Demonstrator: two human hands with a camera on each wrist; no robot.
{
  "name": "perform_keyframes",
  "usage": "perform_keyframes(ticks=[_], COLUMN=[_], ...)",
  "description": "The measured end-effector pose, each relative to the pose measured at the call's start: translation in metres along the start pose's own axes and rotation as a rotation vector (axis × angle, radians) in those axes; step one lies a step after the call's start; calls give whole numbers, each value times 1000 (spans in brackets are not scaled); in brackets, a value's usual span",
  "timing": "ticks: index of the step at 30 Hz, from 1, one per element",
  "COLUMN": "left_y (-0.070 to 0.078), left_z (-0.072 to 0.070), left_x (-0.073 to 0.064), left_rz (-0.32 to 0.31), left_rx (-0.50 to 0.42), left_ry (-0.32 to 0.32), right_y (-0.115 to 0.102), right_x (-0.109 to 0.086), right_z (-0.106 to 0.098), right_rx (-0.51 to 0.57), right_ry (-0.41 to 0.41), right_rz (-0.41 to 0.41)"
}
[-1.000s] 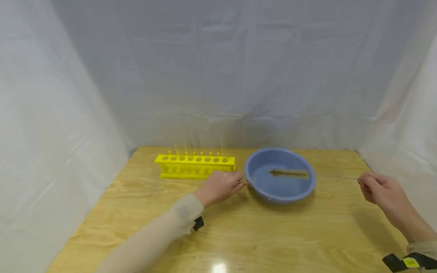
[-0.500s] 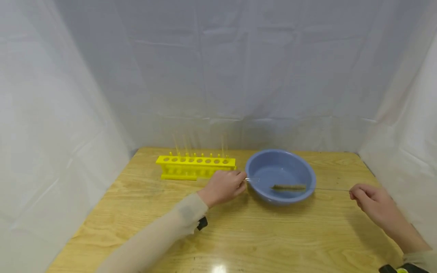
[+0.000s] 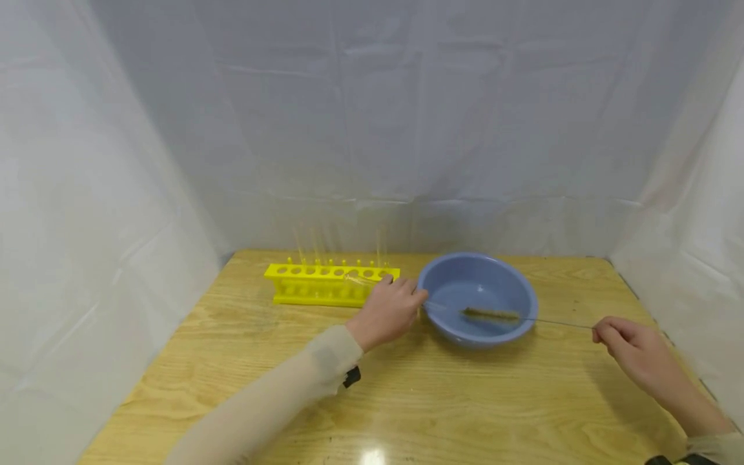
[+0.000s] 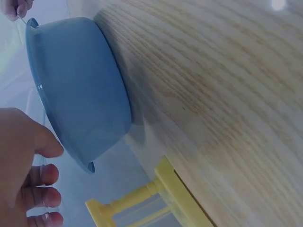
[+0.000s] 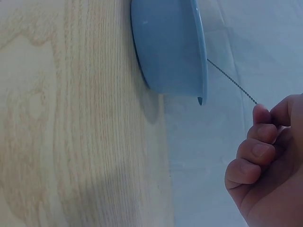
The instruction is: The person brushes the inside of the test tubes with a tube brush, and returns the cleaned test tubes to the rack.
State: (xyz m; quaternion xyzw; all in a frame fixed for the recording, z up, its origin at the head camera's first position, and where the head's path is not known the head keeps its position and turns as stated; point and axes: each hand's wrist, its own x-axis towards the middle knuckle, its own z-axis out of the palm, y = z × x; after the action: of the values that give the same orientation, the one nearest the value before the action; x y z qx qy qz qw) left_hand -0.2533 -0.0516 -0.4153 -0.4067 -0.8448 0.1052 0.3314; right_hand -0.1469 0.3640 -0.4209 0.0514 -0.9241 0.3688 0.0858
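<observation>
My left hand [image 3: 388, 313] grips a clear glass test tube [image 3: 434, 306], one end of which reaches over the left rim of the blue basin [image 3: 465, 339]. The tube's other end overlaps the yellow rack in the head view. In the left wrist view the fingers [image 4: 43, 196] curl round the see-through tube beside the basin wall. My right hand [image 3: 645, 358] pinches the twisted wire handle [image 5: 232, 81] of a test tube brush [image 3: 491, 314]. Its brown bristles lie over the inside of the basin, pointing left toward the tube.
A yellow test tube rack [image 3: 325, 300] stands left of the basin, with several clear tubes upright in it and a row of pegs behind. Wooden tabletop [image 3: 436, 407] stretches in front. White sheeting [image 3: 372, 129] closes off the back and both sides.
The brush has come nearer me and slightly tilted, with my right hand moving left and down. My left hand has shifted right a little, turning the tube so it slants across the basin rim.
</observation>
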Motion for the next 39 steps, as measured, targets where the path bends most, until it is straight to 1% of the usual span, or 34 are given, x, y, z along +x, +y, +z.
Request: perform_keyframes(ticks=[3, 6, 14, 16, 19, 25, 35, 39], left_y=[0, 1, 1, 1, 0, -2, -3, -3], left_z=[-1, -3, -6, -6, -7, -8, -10, -11], left_x=[3, 6, 14, 15, 18, 22, 28, 30], left_rz=[2, -1, -1, 1, 9, 48, 113, 139], left_rx=[31, 55, 88, 95, 105, 140, 221, 250], left_ry=[17, 20, -7, -20, -21, 9, -21, -20], right_y=[0, 0, -1, -2, -3, -2, -3, -2], right_x=[-1, -1, -2, -2, -1, -1, -3, -4], right_z=[1, 2, 2, 2, 2, 4, 7, 8], right_rx=[6, 4, -13, -13, -9, -28, -37, -34], right_ry=[11, 15, -27, -32, -34, -31, -18, -13], right_rz=[-18, -24, 8, 11, 10, 3, -4, -9])
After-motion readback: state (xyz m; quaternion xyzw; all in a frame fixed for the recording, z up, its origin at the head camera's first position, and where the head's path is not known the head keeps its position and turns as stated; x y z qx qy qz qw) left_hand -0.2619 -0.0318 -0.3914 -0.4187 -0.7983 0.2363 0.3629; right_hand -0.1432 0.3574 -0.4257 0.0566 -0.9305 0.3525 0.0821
